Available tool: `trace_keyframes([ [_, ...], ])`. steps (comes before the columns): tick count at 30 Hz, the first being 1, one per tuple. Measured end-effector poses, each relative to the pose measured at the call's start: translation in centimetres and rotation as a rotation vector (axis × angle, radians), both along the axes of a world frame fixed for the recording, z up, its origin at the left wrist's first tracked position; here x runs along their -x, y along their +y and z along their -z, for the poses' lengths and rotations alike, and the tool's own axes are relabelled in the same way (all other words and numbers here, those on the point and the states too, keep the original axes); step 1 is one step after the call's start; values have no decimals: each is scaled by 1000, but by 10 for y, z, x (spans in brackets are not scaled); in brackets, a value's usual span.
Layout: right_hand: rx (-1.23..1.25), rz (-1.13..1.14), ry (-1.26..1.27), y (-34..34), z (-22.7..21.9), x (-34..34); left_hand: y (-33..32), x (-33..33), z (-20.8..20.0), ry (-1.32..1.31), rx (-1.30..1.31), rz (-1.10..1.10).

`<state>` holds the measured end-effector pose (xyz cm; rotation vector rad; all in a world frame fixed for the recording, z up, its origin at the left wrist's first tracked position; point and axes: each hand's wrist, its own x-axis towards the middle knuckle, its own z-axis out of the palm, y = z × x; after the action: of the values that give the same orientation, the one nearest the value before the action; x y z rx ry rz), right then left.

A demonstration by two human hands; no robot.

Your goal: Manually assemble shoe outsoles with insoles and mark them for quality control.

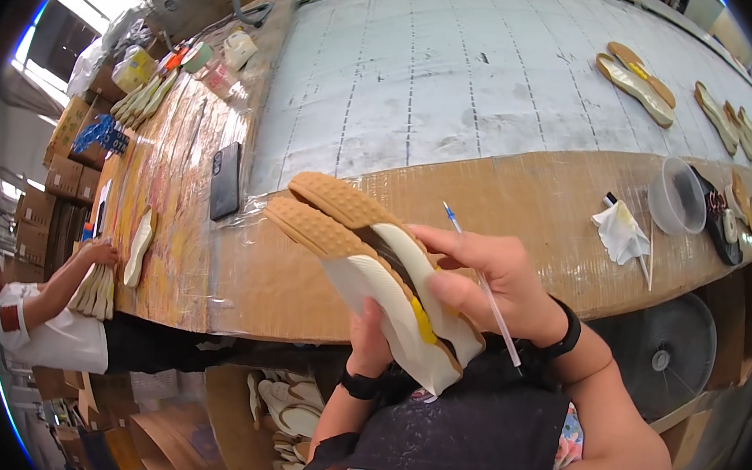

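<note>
A pair of shoe soles is held up in front of me, tan and studded at the toe ends, with white sides. My left hand (370, 341) is closed on the nearer sole (359, 282), its thumb against the white side. The fingers of my right hand (509, 285) grip the farther sole (343, 201). A slim white pen (498, 314) with a blue tip also sits in that hand, pointing up and away. Between the soles, which lie close side by side, a yellow patch (423, 323) shows. The left fingers are mostly hidden behind the near sole.
A cardboard-covered table edge (300, 295) meets a pale marked surface. On it are a phone (226, 182), a clear plastic tub (677, 197), a stained white cloth (621, 230) and several soles at right. A co-worker (47, 315) handles soles at left. A fan (660, 355) stands below.
</note>
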<state>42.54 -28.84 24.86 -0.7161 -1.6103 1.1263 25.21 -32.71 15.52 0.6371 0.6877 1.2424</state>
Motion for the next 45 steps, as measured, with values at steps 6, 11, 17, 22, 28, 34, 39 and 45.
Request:
trace_keyframes([
  [6,50,-21,-105,10,-8,-12,-3,-2,4,-40,48,60],
  [11,90,-37,-59,11,-4,-12,-4,3,18,-77,22,132],
  [17,169,10,-54,13,3,-7,-1,-3,1,35,48,126],
  [22,296,-41,29,15,6,-6,0,-9,-7,4,62,85],
  [28,333,-42,76,17,10,-9,1,-8,-9,91,88,72],
  [34,342,-71,-47,18,0,-18,0,-10,-9,135,130,14],
  [39,271,-69,-76,30,16,-17,6,-4,-2,264,114,-54],
  [45,628,202,410,129,85,-27,34,14,4,486,15,-291],
])
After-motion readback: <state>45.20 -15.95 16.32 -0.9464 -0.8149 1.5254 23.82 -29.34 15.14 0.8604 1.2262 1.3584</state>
